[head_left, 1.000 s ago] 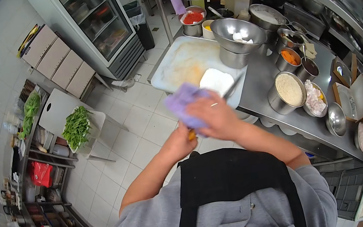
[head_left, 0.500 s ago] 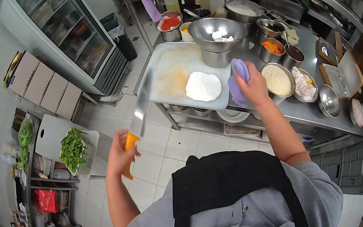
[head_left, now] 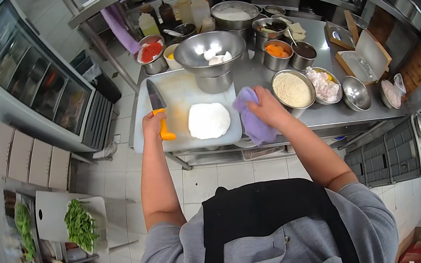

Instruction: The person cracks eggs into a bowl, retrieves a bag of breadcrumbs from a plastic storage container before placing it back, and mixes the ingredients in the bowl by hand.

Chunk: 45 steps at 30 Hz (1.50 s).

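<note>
Two bare hands are at the near edge of the worktable, each with something in its grip. The left hand (head_left: 154, 124) is closed around the orange handle of a knife (head_left: 156, 97), at the left side of the pale cutting board (head_left: 172, 94). The blade points away from the person, over the board; it seems to lie flat there, though from above its contact is hard to judge. The right hand (head_left: 267, 105) is closed on a bunched purple cloth (head_left: 255, 120), just beside the board's right end, and part of the cloth hangs down over the table edge.

Between the hands, a rounded white slab (head_left: 209, 120) rests on the board, apart from the knife. Behind it, a wide steel bowl (head_left: 191, 58) with white pieces (head_left: 218, 57) inside sits on top of a steel pot (head_left: 215, 83). To the right of the cloth stand a container of pale crumbs (head_left: 292, 90), a bowl of pinkish-white food (head_left: 325, 84) and a small steel bowl (head_left: 356, 94).
</note>
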Each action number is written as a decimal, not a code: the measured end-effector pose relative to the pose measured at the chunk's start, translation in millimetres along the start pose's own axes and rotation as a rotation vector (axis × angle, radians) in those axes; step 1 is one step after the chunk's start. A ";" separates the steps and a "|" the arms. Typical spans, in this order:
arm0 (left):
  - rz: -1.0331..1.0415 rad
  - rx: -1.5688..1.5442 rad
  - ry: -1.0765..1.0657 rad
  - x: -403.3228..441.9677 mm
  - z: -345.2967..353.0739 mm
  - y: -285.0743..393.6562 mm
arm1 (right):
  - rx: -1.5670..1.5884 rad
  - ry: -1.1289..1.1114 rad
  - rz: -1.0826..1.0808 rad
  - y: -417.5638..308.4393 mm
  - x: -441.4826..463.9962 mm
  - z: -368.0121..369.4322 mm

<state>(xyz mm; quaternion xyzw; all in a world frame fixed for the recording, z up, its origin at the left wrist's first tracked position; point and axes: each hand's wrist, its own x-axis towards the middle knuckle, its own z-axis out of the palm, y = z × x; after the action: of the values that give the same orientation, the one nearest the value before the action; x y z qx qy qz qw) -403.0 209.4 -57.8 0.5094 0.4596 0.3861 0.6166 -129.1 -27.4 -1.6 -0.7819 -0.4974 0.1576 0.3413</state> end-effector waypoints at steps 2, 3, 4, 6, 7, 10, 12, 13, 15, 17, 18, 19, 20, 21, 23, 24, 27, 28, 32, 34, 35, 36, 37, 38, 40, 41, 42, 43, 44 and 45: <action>-0.006 -0.099 -0.019 19.8 9.4 -8.6 | 0.015 0.112 0.023 6.1 27.9 -2.0; -0.008 -0.196 -0.016 28.9 10.3 -13.7 | 0.038 0.210 0.031 7.4 44.1 0.1; -0.011 -0.195 -0.010 35.0 15.0 -18.7 | 0.040 0.204 0.030 10.6 61.4 3.7; -0.021 -0.314 0.139 39.8 35.3 -29.8 | -0.036 0.403 0.098 19.3 97.4 11.8; -0.059 -0.383 0.167 41.8 42.4 -35.3 | -0.033 0.395 0.089 21.1 115.4 15.2; -0.106 -0.546 0.204 36.1 67.9 -36.3 | -0.145 0.489 0.328 30.7 160.0 28.1; -0.134 -0.611 0.201 30.6 85.3 -32.2 | -0.166 0.522 0.466 43.7 184.1 42.6; -0.151 -0.587 0.200 28.5 93.3 -31.7 | -0.158 0.514 0.457 56.0 191.0 52.1; -0.169 -0.622 0.191 17.8 109.9 -22.6 | -0.330 0.369 0.407 84.4 197.2 73.7; -0.201 -0.653 0.173 12.5 121.9 -13.1 | -0.490 0.251 0.459 94.2 200.9 86.8; -0.175 -0.695 0.192 12.5 128.1 -8.0 | -0.514 0.199 0.399 97.1 202.9 86.6; -0.151 -0.739 0.209 12.3 132.9 -2.7 | -0.541 0.148 0.341 101.1 204.0 84.7; -0.134 -0.735 0.229 13.3 136.9 0.8 | -0.546 0.141 0.349 111.3 211.4 85.0; -0.147 -0.732 0.225 17.2 139.9 0.3 | -0.532 0.063 0.286 120.2 221.4 84.6; -0.215 -0.702 0.311 29.1 147.2 -2.8 | -0.519 -0.003 0.241 118.7 216.3 75.4; -0.233 -0.676 0.342 31.7 150.0 -3.7 | -0.500 0.006 0.276 105.6 208.6 74.0; -0.231 -0.657 0.331 43.4 154.1 -13.3 | -0.580 0.069 0.204 95.7 181.7 88.6; -0.195 -0.630 0.304 57.4 154.5 -27.9 | -0.570 -0.008 0.201 81.4 166.0 82.9; -0.204 -0.626 0.200 66.5 154.1 -27.1 | -0.501 0.002 0.145 72.5 106.7 94.9; -0.205 -0.553 0.081 58.3 152.6 -11.6 | -0.472 0.028 0.107 63.5 64.6 98.8; -0.209 -0.552 0.068 53.4 155.2 -4.9 | -0.490 0.040 0.087 59.6 43.1 100.3; -0.225 -0.489 0.071 48.5 156.8 1.8 | -0.515 0.040 0.063 56.2 21.2 101.2; -0.237 -0.426 0.076 44.1 157.1 8.0 | -0.539 0.039 0.037 51.7 1.2 102.4; -0.206 -0.333 0.033 39.7 156.3 12.5 | -0.538 0.046 0.040 47.0 -19.3 101.6; -0.051 -0.206 0.097 38.9 160.8 1.0 | -0.553 -0.043 -0.032 42.3 -48.1 94.2; 0.100 -0.081 0.166 38.0 163.2 -2.5 | -0.552 -0.036 -0.033 44.9 -49.4 89.8; 0.104 -0.080 0.163 36.7 162.8 -6.6 | -0.532 -0.069 -0.062 47.9 -52.2 86.0; 0.030 -0.285 -0.056 18.3 163.3 10.7 | -0.511 -0.104 -0.089 49.5 -55.6 83.7; -0.046 -0.485 -0.279 7.7 164.9 20.4 | -0.508 -0.098 -0.085 45.3 -55.4 82.0; -0.043 -0.480 -0.288 7.2 166.8 21.6 | -0.499 -0.137 -0.038 39.4 -52.1 81.2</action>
<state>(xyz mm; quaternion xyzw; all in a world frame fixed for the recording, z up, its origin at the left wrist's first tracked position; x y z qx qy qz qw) -241.0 174.5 -28.1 0.3884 0.2733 0.3944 0.7867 -174.0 -53.6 -91.9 -0.8198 -0.5575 0.0763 0.1062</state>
